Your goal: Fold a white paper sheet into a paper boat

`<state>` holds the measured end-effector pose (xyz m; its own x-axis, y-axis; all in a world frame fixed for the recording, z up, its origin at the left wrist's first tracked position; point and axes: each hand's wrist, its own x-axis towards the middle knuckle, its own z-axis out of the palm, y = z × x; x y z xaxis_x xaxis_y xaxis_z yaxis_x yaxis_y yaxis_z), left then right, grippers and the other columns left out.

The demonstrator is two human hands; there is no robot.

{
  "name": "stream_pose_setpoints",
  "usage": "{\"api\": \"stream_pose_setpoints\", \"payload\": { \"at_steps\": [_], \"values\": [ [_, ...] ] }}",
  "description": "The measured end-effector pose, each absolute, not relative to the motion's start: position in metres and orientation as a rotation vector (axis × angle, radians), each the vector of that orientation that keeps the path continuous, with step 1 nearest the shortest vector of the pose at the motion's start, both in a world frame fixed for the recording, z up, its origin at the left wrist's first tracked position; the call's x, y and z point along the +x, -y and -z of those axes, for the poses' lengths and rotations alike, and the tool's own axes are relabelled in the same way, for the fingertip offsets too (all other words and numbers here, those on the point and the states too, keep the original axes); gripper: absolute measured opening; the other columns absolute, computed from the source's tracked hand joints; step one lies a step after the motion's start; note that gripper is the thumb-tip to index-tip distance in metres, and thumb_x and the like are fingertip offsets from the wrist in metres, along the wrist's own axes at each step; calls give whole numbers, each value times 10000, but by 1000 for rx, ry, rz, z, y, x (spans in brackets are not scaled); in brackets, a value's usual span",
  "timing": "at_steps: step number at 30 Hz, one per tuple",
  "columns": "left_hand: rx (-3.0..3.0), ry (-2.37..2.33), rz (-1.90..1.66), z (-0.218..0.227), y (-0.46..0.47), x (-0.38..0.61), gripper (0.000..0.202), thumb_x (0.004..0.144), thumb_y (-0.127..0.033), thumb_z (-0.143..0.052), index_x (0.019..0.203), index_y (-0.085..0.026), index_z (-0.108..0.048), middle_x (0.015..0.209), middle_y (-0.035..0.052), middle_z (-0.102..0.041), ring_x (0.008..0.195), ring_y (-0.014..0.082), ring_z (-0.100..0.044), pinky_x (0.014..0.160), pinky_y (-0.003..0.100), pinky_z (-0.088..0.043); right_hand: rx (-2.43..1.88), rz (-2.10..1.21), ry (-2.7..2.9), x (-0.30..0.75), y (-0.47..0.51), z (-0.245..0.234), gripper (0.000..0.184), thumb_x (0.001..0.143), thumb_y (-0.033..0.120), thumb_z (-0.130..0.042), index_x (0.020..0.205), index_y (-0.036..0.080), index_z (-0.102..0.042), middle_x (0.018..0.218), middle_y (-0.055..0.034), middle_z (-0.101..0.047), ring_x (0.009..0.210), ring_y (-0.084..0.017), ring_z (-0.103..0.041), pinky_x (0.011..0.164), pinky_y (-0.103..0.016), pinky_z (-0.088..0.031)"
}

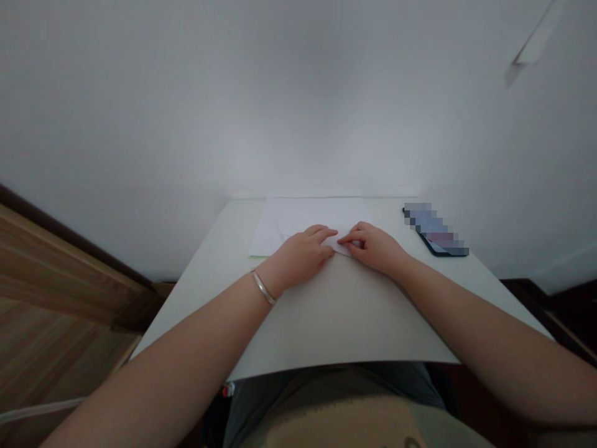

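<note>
White paper (267, 224) lies at the far side of a white table, with a thin green edge showing at its lower left and faint lines near its middle. My left hand (303, 254), with a silver bangle at the wrist, rests on the paper; its forefinger and thumb are stretched out and apart. Just to the right, my right hand (372, 246) pinches near the paper's front edge, fingers and thumb drawn together. The fingers partly hide the spot where the two hands meet the paper, and a small flap or fold there is hard to make out.
A dark-edged phone (433, 231), its screen blurred out, lies at the table's right. The white table (345, 317) meets a pale wall (317, 112) at the back. Wooden furniture (56, 292) stands low on the left.
</note>
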<state>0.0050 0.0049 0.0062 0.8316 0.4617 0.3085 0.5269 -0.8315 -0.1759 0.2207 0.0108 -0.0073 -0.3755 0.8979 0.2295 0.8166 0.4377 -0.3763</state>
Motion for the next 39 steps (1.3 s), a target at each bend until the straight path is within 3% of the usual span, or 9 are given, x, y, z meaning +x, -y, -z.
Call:
{"api": "stream_pose_setpoints", "payload": {
  "at_steps": [6,9,14,19,24,29,31,39],
  "values": [
    [-2863,892,282,-3,-4,8,271,830,-76,-468,1063,-116,-600,1198,129,-632,1141,209,-584,996,361,-466,-1459,-108,2399,215,-7,3,322,882,338,-508,1151,333,-685,946,-41,-582,740,-149,-559,657,-276,-423],
    [-2865,1093,335,-5,-2,9,321,858,-153,-483,1166,-99,-554,1138,113,-657,1058,208,-614,943,338,-491,-1443,-133,2404,215,-7,3,308,880,322,-511,1124,317,-701,938,-45,-575,754,-150,-562,694,-278,-436],
    [-2804,1101,313,0,-5,6,429,954,-317,-409,1319,-109,-493,1358,141,-530,1212,231,-506,1056,386,-381,-1390,-180,2372,218,-10,7,296,867,291,-532,1093,240,-717,959,-61,-588,745,-144,-571,764,-286,-458],
    [-2686,1356,277,9,-8,3,459,968,-355,-361,1368,-152,-461,1418,119,-474,1307,285,-408,1090,490,-313,-1402,-227,2353,218,-11,6,261,830,366,-606,1002,211,-728,986,-62,-609,770,-152,-587,788,-295,-465],
    [-2675,1467,342,11,-9,3,453,947,-350,-397,1369,-195,-443,1418,116,-465,1311,307,-390,1042,596,-327,-1465,-202,2338,215,-8,5,360,777,444,-663,1050,210,-680,1016,-62,-602,811,-169,-603,762,-296,-474],
    [-2714,1295,540,18,-14,1,447,904,-288,-475,1308,-98,-502,1229,170,-553,1209,277,-460,1056,507,-354,-1541,-119,2314,209,-4,7,395,820,497,-593,1116,242,-652,1034,-65,-606,843,-190,-616,707,-302,-471],
    [-2688,1262,630,20,-16,1,455,888,-270,-489,1305,-89,-502,1183,172,-544,1219,293,-437,1057,516,-351,-1556,-115,2293,207,-3,7,383,818,494,-595,1102,243,-653,1042,-65,-609,850,-190,-616,699,-298,-466],
    [-2618,1137,813,16,-16,2,423,876,-174,-476,1297,-150,-501,1144,125,-484,1271,312,-362,1065,564,-340,-1587,-219,2193,209,-9,8,247,777,437,-628,847,200,-613,856,-36,-629,699,-157,-553,597,-278,-394]
  ]
}}
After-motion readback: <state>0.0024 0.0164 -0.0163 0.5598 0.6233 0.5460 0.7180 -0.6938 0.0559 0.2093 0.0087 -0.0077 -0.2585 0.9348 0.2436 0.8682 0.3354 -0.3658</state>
